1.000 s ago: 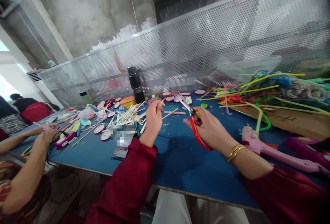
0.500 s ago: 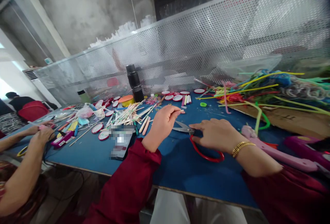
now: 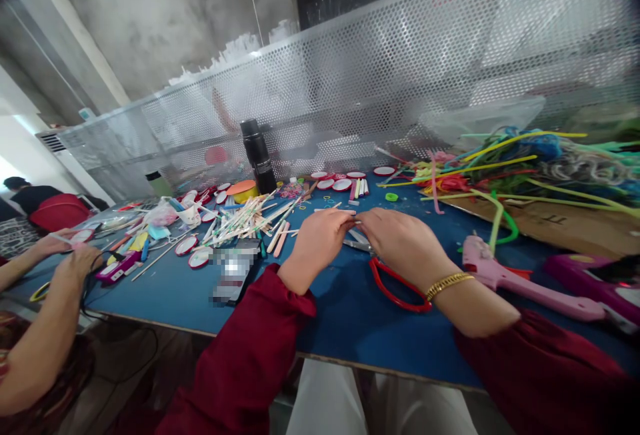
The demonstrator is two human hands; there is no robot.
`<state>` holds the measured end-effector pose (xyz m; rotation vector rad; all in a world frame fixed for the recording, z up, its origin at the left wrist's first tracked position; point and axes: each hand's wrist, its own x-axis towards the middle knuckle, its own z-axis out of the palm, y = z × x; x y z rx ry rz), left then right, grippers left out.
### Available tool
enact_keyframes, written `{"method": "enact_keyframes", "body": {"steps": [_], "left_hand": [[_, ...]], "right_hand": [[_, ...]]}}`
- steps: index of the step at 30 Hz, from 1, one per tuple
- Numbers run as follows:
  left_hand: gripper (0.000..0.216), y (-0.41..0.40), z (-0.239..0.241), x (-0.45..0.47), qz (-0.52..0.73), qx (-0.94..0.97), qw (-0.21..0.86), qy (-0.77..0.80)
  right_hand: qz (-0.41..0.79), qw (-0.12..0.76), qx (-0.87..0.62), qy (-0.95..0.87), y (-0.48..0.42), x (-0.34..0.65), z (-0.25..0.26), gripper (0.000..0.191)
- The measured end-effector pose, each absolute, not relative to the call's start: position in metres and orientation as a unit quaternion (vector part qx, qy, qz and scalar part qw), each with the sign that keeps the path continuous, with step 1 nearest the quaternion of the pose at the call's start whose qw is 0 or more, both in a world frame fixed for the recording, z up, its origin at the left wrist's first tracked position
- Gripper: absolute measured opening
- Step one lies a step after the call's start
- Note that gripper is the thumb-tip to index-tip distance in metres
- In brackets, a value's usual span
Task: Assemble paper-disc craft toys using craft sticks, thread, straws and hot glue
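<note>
My left hand (image 3: pixel 320 241) and my right hand (image 3: pixel 400 241) meet over the blue table (image 3: pixel 345 315), fingertips pinched together on a thin pale stick (image 3: pixel 356 223). Both hands are closed in a pinch. The red-handled scissors (image 3: pixel 395 285) lie flat on the table just under and behind my right hand, with nobody gripping them. A gold bracelet sits on my right wrist. Both sleeves are dark red.
A pile of sticks and straws (image 3: pixel 250 218), round red-rimmed discs (image 3: pixel 193 251), a black flask (image 3: pixel 257 155) and a phone (image 3: pixel 233 271) lie to the left. Pink glue guns (image 3: pixel 520 281) and coloured pipe cleaners (image 3: pixel 525 168) fill the right. Another person's arms (image 3: pixel 50 288) work at far left. A perforated metal screen (image 3: pixel 400 75) backs the table.
My right hand laid the scissors down on the table and let go. It then moved left to join my left hand, and both now pinch the thin stick.
</note>
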<state>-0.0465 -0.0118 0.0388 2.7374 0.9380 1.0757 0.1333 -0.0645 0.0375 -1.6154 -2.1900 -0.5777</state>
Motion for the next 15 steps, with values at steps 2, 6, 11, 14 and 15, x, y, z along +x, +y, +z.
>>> {"method": "enact_keyframes", "body": {"steps": [2,6,11,14,15], "left_hand": [[0.02,-0.012,0.038,-0.046,0.342,0.89,0.025,0.301],[0.02,-0.013,0.035,-0.045,0.322,0.896,0.009,0.306],[0.029,-0.018,0.036,-0.043,0.258,0.902,-0.044,0.344],[0.031,-0.028,0.039,-0.039,0.25,0.892,-0.077,0.369],[0.03,-0.032,0.04,-0.038,0.254,0.886,-0.088,0.377]], "right_hand": [[-0.193,0.152,-0.565,-0.788,-0.064,0.131,0.036,0.027],[-0.184,0.129,-0.573,-0.788,-0.063,0.127,0.034,0.026],[-0.184,0.123,-0.567,-0.793,-0.063,0.125,0.033,0.024],[-0.188,0.132,-0.559,-0.797,-0.065,0.126,0.033,0.024],[-0.19,0.137,-0.556,-0.798,-0.066,0.126,0.033,0.024]]}}
